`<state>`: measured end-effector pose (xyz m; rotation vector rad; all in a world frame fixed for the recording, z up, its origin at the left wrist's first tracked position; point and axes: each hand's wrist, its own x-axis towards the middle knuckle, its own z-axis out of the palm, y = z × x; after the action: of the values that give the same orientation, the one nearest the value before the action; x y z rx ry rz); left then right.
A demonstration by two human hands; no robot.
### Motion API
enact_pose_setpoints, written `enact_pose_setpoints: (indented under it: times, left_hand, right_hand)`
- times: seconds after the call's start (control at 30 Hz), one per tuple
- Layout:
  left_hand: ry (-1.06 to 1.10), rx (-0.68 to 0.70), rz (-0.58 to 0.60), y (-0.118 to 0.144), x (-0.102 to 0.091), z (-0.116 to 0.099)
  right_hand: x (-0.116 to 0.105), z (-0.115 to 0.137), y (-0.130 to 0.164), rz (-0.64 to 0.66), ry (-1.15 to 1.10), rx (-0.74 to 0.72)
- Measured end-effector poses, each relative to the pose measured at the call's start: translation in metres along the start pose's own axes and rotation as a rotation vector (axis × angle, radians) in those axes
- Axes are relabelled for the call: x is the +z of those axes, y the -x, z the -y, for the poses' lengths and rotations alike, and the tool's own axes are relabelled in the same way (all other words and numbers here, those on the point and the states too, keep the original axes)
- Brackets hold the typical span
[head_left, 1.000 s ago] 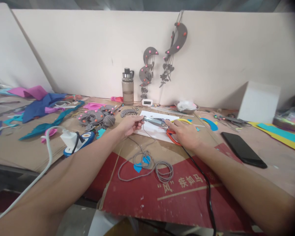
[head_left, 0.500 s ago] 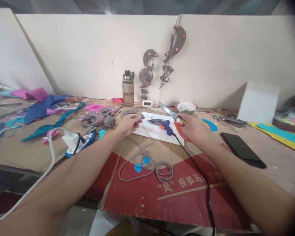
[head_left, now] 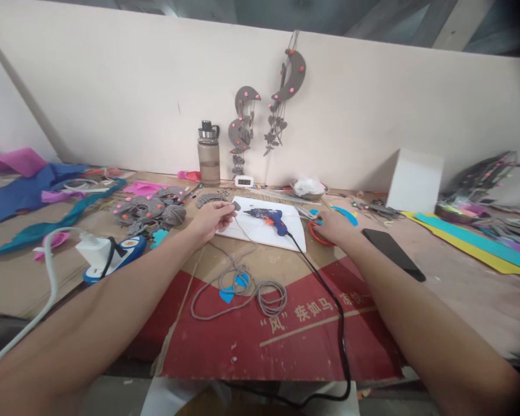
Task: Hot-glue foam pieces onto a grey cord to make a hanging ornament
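Grey felt piece pinched by left hand; judged light, soft, best edge-held. Scissors under right hand, grip cannot be told.

Two bare forearms, two bare hands.

Light is soft and even; right corners are dark; details blur.

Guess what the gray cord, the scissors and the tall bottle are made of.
Gray cord: matt textile, probably yarn, as it falls in soft loops.
Scissors: smooth, pale gray blades, likely metal; red handle, probably plastic, though the right hand partly covers it.
Bottle: smoky, see-through plastic or glass; a level line shows through.
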<state>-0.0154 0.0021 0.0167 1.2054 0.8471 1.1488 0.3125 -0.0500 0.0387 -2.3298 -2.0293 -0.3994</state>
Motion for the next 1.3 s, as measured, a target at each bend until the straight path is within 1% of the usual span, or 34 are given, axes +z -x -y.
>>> enact_pose_setpoints:
  times: [0.07,0.1,0.13,0.17,0.23,0.3,0.37,0.47,0.53,0.6,0.67,0.73,0.77,0.83,0.87,0.9,0.93,0.97,1.0,1.13,1.2,1.23,1.3]
  left_hand:
    - [0.007,-0.006,-0.002,0.001,0.001,-0.001]
    - [0.008,-0.013,0.0,0.001,0.001,-0.001]
    - [0.005,-0.016,0.004,0.002,0.001,-0.002]
    - [0.002,-0.018,0.008,0.002,0.001,-0.002]
    - [-0.005,-0.01,0.016,0.002,0.002,-0.001]
    - [-0.011,0.003,0.02,0.002,0.002,0.0]
    - [-0.014,0.008,0.018,0.003,0.002,0.0]
    - [-0.012,-0.006,0.015,0.004,0.003,0.0]
    - [-0.018,-0.012,0.018,0.004,0.004,0.0]
    - [-0.021,-0.01,0.004,0.003,0.003,0.001]
    - [-0.006,-0.006,-0.021,0.001,0.003,0.003]
    - [0.017,-0.007,-0.041,-0.002,0.001,0.005]
    - [0.025,-0.006,-0.043,-0.003,0.0,0.007]
    - [0.034,0.004,-0.04,-0.006,-0.003,0.009]
    - [0.036,0.011,-0.035,-0.007,-0.004,0.01]
    - [0.035,0.018,-0.027,-0.008,-0.005,0.01]
    - [0.028,0.023,-0.018,-0.008,-0.006,0.01]
    - [0.018,0.028,-0.009,-0.009,-0.006,0.009]
    - [0.006,0.036,0.0,-0.008,-0.006,0.007]
    - [-0.015,0.093,0.056,0.0,0.005,-0.003]
    - [-0.015,0.095,0.079,0.007,0.014,-0.008]
    - [-0.006,0.098,0.08,0.01,0.019,-0.011]
    - [-0.005,0.079,0.095,0.018,0.027,-0.014]
  right_hand:
    - [-0.011,0.008,0.005,-0.055,0.003,0.01]
    - [-0.018,0.016,0.01,-0.142,-0.023,-0.004]
    - [-0.027,0.025,0.015,-0.213,-0.099,-0.063]
    - [-0.034,0.037,0.022,-0.254,-0.231,-0.132]
    - [-0.045,0.064,0.036,-0.211,-0.507,-0.296]
    - [-0.046,0.092,0.048,-0.204,-0.66,-0.456]
    - [-0.038,0.115,0.055,-0.167,-0.679,-0.502]
    - [-0.022,0.135,0.057,-0.118,-0.555,-0.519]
    - [-0.017,0.138,0.056,-0.072,-0.496,-0.527]
    - [-0.021,0.132,0.056,0.012,-0.499,-0.536]
    - [-0.032,0.12,0.058,0.172,-0.55,-0.591]
    - [-0.049,0.104,0.061,0.402,-0.628,-0.722]
    - [-0.058,0.095,0.062,0.478,-0.659,-0.749]
    - [-0.073,0.08,0.062,0.595,-0.717,-0.845]
    - [-0.078,0.074,0.062,0.643,-0.723,-0.86]
    - [-0.082,0.07,0.06,0.663,-0.723,-0.855]
    - [-0.083,0.067,0.059,0.654,-0.718,-0.831]
    - [-0.082,0.066,0.057,0.61,-0.713,-0.787]
    - [-0.079,0.066,0.055,0.534,-0.716,-0.73]
    - [-0.056,0.08,0.049,0.121,-0.804,-0.503]
    - [-0.045,0.089,0.05,-0.036,-0.892,-0.461]
    - [-0.04,0.093,0.051,-0.087,-0.94,-0.446]
    - [-0.035,0.098,0.054,-0.146,-1.023,-0.415]
